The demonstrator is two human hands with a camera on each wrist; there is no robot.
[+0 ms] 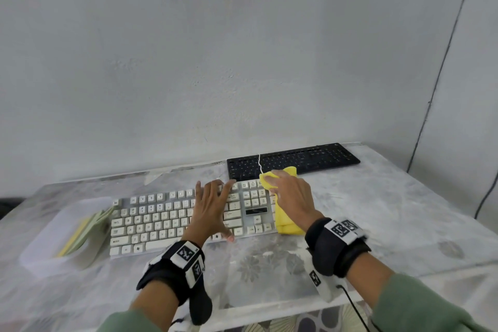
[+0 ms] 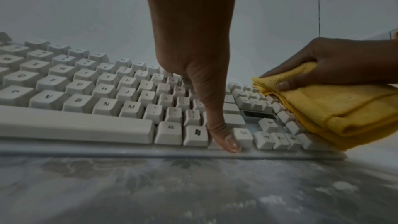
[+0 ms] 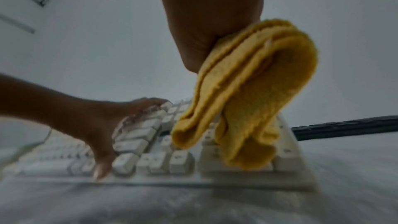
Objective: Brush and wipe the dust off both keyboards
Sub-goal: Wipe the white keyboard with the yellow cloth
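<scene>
A white keyboard (image 1: 161,219) lies across the middle of the table, seen close up in the left wrist view as the same white keyboard (image 2: 86,98). My left hand (image 1: 211,206) lies flat on its right half, fingers spread, thumb (image 2: 228,140) down at the front edge. My right hand (image 1: 292,194) grips a folded yellow cloth (image 1: 287,219) over the keyboard's right end; in the right wrist view the yellow cloth (image 3: 247,94) hangs from the fist onto the keys. A black keyboard (image 1: 293,160) lies behind, by the wall.
A clear plastic tray (image 1: 51,237) holding green and yellow cloths (image 1: 86,232) stands left of the white keyboard. A thin white cord (image 1: 260,164) crosses the black keyboard. The wall runs close behind the table (image 1: 390,213). A dark cable (image 1: 485,197) hangs at the right.
</scene>
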